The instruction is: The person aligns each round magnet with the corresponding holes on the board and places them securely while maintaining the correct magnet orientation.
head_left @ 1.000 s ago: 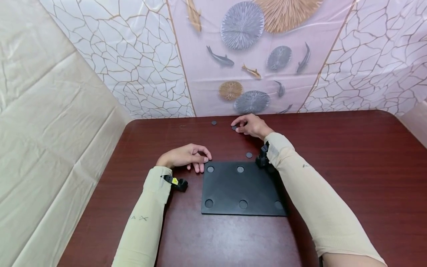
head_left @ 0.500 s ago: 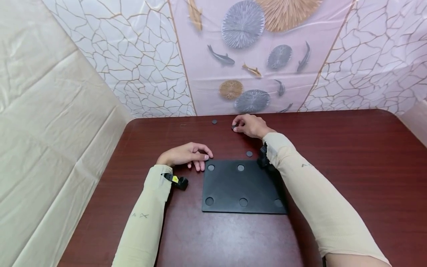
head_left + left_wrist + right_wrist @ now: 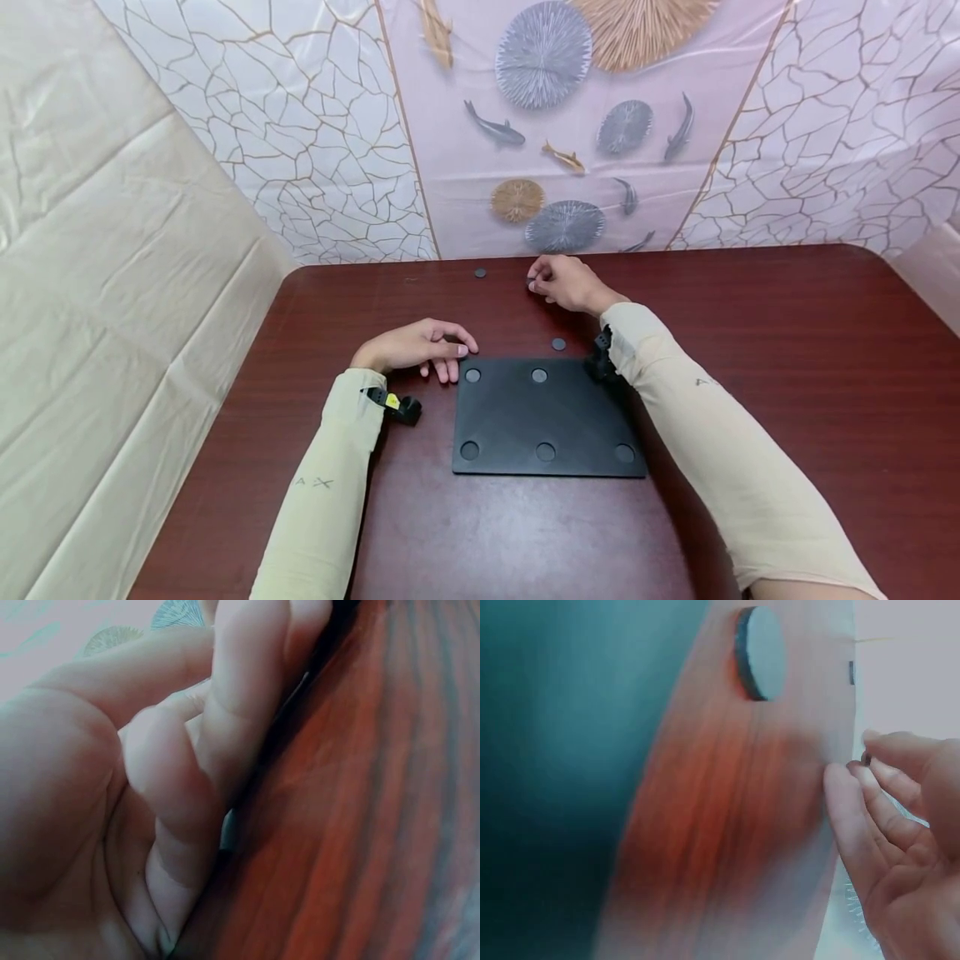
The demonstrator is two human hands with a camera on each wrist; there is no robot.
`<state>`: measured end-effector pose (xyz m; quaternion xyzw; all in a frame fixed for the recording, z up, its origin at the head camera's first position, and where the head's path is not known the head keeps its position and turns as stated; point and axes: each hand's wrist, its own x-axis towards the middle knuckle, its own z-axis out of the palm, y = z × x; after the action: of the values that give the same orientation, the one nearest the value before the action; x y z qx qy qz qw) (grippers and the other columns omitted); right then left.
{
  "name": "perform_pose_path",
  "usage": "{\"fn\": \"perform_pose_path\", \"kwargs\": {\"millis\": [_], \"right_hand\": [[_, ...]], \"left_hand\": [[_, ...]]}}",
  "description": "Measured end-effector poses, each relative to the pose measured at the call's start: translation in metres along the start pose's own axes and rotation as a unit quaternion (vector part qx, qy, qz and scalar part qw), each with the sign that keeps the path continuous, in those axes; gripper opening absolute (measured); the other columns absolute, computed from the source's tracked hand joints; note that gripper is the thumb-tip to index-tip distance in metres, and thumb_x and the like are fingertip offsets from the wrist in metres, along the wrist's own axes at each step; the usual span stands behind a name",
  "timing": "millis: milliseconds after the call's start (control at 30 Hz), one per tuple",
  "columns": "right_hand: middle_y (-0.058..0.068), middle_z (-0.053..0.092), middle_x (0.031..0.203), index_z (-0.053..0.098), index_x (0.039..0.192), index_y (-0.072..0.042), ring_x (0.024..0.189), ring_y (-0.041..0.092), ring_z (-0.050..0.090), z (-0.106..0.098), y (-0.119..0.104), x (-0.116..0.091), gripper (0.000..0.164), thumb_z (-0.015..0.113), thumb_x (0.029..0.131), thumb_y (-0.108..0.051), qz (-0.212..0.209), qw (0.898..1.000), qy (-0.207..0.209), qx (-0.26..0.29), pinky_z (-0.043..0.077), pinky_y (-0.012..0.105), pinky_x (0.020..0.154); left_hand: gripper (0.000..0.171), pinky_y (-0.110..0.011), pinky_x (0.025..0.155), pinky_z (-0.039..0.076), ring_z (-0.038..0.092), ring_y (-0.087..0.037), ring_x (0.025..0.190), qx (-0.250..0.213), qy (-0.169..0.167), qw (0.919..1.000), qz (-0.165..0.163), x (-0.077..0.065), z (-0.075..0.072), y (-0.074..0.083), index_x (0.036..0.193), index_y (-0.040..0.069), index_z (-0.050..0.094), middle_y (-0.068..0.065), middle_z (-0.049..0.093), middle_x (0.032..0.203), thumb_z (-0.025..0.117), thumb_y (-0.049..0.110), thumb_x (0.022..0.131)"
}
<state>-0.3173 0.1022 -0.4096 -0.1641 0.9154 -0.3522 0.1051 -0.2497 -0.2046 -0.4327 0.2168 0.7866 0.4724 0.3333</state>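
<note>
A black rectangular board with round recesses lies on the table. Grey discs appear to fill its far left and far middle recesses; the near ones look bare and the far right corner is hidden under my right wrist. Near the table's back edge, my right hand pinches a small dark disc between thumb and fingers. My left hand rests by the board's far left corner, its thumb touching there and its fingers loosely bent. One loose disc lies just behind the board, another disc near the back edge.
The dark red wooden table extends to both sides of the board. A patterned curtain hangs along its back edge, and a cream cloth covers the left side. Wrist cameras project below each cuff.
My right fingers have closed on the disc at the back, and that hand has shifted slightly right with it. My left hand and the board have kept their places.
</note>
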Motion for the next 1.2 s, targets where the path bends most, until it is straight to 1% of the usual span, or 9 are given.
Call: {"fn": "perform_pose_path", "kwargs": {"millis": [133, 200, 367, 467, 600, 767, 833, 900, 1200], "right_hand": [[0.015, 0.070, 0.107, 0.066, 0.121, -0.002, 0.083, 0.025, 0.071, -0.002, -0.004, -0.002, 0.021, 0.059, 0.106, -0.015, -0.018, 1.000, -0.002, -0.009, 0.058, 0.034, 0.076], [0.015, 0.069, 0.106, 0.066, 0.121, -0.002, 0.083, 0.025, 0.067, -0.002, -0.008, -0.004, 0.022, 0.059, 0.105, -0.015, -0.036, 0.999, -0.003, -0.021, 0.054, 0.035, 0.079], [0.014, 0.069, 0.112, 0.067, 0.130, -0.003, 0.095, 0.027, 0.060, -0.001, -0.015, -0.011, 0.030, 0.056, 0.104, -0.013, -0.067, 0.997, -0.012, -0.048, 0.047, 0.041, 0.088], [0.014, 0.070, 0.119, 0.068, 0.134, -0.004, 0.099, 0.027, 0.060, 0.001, -0.015, -0.014, 0.034, 0.054, 0.105, -0.012, -0.071, 0.996, -0.018, -0.054, 0.047, 0.043, 0.091], [0.014, 0.071, 0.127, 0.071, 0.132, -0.005, 0.103, 0.029, 0.059, 0.000, -0.015, -0.018, 0.033, 0.051, 0.106, -0.010, -0.073, 0.996, -0.009, -0.048, 0.047, 0.044, 0.093], [0.017, 0.069, 0.132, 0.070, 0.132, -0.003, 0.115, 0.032, 0.061, -0.002, -0.017, -0.024, 0.031, 0.055, 0.107, -0.012, -0.070, 0.997, 0.007, -0.023, 0.047, 0.049, 0.103], [0.017, 0.070, 0.131, 0.070, 0.132, -0.003, 0.118, 0.032, 0.062, -0.002, -0.018, -0.027, 0.030, 0.058, 0.107, -0.013, -0.067, 0.998, 0.010, -0.015, 0.047, 0.050, 0.105], [0.016, 0.070, 0.127, 0.070, 0.132, -0.003, 0.116, 0.032, 0.062, -0.002, -0.019, -0.029, 0.030, 0.059, 0.107, -0.014, -0.066, 0.998, 0.013, -0.010, 0.047, 0.050, 0.104], [0.011, 0.070, 0.104, 0.073, 0.125, -0.003, 0.097, 0.026, 0.061, 0.001, -0.022, -0.041, 0.026, 0.066, 0.105, -0.018, -0.075, 0.997, 0.031, -0.003, 0.047, 0.042, 0.091]], "left_hand": [[0.026, -0.025, 0.057, 0.049, 0.073, -0.017, 0.072, 0.003, 0.006, 1.0000, -0.002, 0.000, 0.000, 0.001, 0.127, 0.013, 0.070, -0.010, 0.075, 0.085, 0.062, 0.029, 0.109], [0.026, -0.025, 0.057, 0.049, 0.073, -0.017, 0.072, 0.002, 0.011, 0.9999, -0.003, -0.001, 0.000, 0.002, 0.127, 0.013, 0.070, -0.010, 0.075, 0.085, 0.062, 0.029, 0.109], [0.026, -0.024, 0.056, 0.049, 0.073, -0.017, 0.071, -0.005, 0.015, 0.9998, -0.009, 0.000, 0.000, 0.004, 0.127, 0.013, 0.070, -0.011, 0.075, 0.085, 0.062, 0.029, 0.109], [0.026, -0.025, 0.056, 0.049, 0.073, -0.017, 0.072, -0.006, 0.017, 0.9998, -0.012, -0.001, 0.001, 0.004, 0.127, 0.013, 0.071, -0.011, 0.075, 0.085, 0.062, 0.029, 0.109], [0.028, -0.025, 0.057, 0.050, 0.073, -0.018, 0.072, -0.007, 0.019, 0.9997, -0.012, 0.000, 0.001, 0.003, 0.128, 0.012, 0.070, -0.011, 0.075, 0.086, 0.062, 0.031, 0.109], [0.029, -0.025, 0.057, 0.050, 0.073, -0.018, 0.072, -0.010, 0.018, 0.9997, -0.011, 0.001, 0.002, 0.002, 0.129, 0.012, 0.070, -0.011, 0.075, 0.086, 0.061, 0.032, 0.109], [0.029, -0.025, 0.057, 0.050, 0.073, -0.019, 0.073, -0.008, 0.019, 0.9998, -0.009, 0.001, 0.002, 0.002, 0.129, 0.012, 0.070, -0.011, 0.075, 0.086, 0.061, 0.032, 0.109], [0.029, -0.026, 0.058, 0.050, 0.073, -0.019, 0.074, -0.006, 0.019, 0.9998, -0.007, 0.001, 0.002, 0.002, 0.129, 0.013, 0.070, -0.011, 0.075, 0.086, 0.061, 0.032, 0.109], [0.028, -0.026, 0.057, 0.050, 0.073, -0.019, 0.074, -0.004, 0.023, 0.9997, -0.004, -0.001, 0.001, 0.004, 0.128, 0.013, 0.070, -0.010, 0.075, 0.086, 0.060, 0.031, 0.109]]}}
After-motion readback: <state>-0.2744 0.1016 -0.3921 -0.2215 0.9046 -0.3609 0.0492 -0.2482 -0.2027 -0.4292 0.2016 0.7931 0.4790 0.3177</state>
